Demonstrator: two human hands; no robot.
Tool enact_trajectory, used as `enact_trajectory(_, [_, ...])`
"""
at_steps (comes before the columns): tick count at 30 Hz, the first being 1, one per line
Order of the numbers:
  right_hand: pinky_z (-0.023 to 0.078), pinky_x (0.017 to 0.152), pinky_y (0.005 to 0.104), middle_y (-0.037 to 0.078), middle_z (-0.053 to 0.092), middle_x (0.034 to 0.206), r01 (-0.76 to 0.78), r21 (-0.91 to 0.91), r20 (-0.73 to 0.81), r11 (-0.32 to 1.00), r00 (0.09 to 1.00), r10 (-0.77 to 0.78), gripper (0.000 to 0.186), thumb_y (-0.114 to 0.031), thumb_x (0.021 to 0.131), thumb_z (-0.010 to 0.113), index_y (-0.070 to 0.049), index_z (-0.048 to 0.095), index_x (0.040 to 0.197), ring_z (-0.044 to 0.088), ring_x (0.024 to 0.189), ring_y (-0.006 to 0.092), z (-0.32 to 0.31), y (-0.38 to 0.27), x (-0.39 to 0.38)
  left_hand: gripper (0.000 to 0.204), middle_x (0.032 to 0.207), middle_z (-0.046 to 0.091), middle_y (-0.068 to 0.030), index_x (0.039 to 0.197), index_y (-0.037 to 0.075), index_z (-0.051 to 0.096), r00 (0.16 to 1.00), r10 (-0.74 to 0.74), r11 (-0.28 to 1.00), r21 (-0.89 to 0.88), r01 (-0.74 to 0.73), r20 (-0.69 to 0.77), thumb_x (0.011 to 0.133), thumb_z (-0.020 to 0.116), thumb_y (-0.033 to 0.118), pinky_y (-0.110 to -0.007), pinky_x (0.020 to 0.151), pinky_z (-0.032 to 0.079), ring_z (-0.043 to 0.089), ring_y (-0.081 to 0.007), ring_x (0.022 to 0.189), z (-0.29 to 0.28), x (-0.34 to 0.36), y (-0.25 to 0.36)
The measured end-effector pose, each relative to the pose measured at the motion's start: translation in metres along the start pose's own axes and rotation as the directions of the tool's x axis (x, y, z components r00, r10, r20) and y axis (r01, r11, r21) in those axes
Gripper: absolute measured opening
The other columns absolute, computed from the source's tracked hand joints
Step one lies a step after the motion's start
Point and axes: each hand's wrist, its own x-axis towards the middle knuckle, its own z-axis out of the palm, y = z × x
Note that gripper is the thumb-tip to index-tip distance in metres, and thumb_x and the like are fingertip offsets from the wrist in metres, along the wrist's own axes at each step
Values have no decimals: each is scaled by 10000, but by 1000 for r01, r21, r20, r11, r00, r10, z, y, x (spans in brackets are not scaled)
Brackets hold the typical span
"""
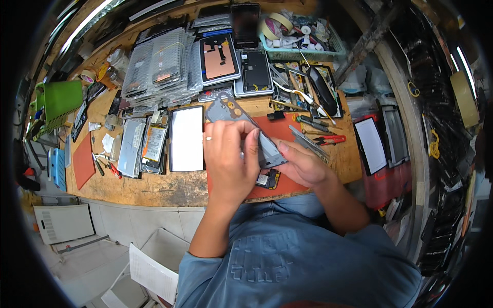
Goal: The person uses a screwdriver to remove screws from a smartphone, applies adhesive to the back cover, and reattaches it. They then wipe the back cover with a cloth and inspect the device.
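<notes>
A grey phone back cover [270, 149] with round camera holes at its far end is held tilted between my hands, above a red-orange mat [290, 124]. My left hand [229, 154], with a ring on one finger, curls over its left side, thumb and fingers pressed together at it. My right hand [304, 163] grips its near right end between thumb and fingers. Beneath the cover, partly hidden, lies an opened phone part [269, 179] near the mat's front edge. Whether my left fingertips pinch anything small is hidden.
Left stand a white-faced panel [187, 138], an opened phone with battery [153, 145] and bubble-wrapped stacks [156, 66]. Beyond are boxed phone parts [220, 59] and a cluttered green basket [328, 47]. To the right lie red-handled pliers [330, 139], screwdrivers [312, 123] and tweezers.
</notes>
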Motion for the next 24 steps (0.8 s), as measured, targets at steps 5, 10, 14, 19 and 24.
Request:
enact_trajectory(5, [486,1133,425,162,633,1475,4,139,-11,990,1000,-2,633,-410,1211,338,59,439,1624,633,1323,260,-6,-4,-5,115,946,539,-145,1016,45,537,998,0,982,190,13,-68,1087,584,122,-466,850,411,533,-354,930,0,1,-17])
enact_trajectory(10, [525,1028,423,226,635,1454,123,109,-65,986,991,-117,674,-449,1189,396,65,416,1625,676,1215,289,-2,-15,-14,378,980,561,-73,979,42,558,847,-424,883,-353,308,-320,1199,431,321,-374,843,456,530,-174,917,-46,-17,-72])
enact_trajectory(14, [560,1043,402,222,599,1469,411,-772,-280,485,466,-839,935,-492,1051,711,66,290,1672,655,1228,257,20,-49,-26,385,1182,667,-105,1249,47,625,576,-802,398,-862,315,-160,1175,458,386,-396,990,519,636,-228,1121,-49,-22,-86])
enact_trajectory(19, [570,813,416,214,686,1290,106,-987,155,-118,809,-567,693,-175,659,1005,-30,767,1294,677,1004,339,24,-15,-7,600,1273,687,-134,1397,16,601,765,-504,-241,-916,320,400,1170,421,541,-423,1028,514,646,-260,1160,-31,-25,-54])
enact_trajectory(24, [571,871,458,202,685,1316,68,-992,112,-110,877,-468,624,-202,677,982,-61,777,1249,692,1055,365,23,-22,-27,271,1143,704,-83,1240,13,657,652,-681,658,-669,346,-333,1175,531,244,-393,989,492,629,-210,1084,-79,-37,-105])
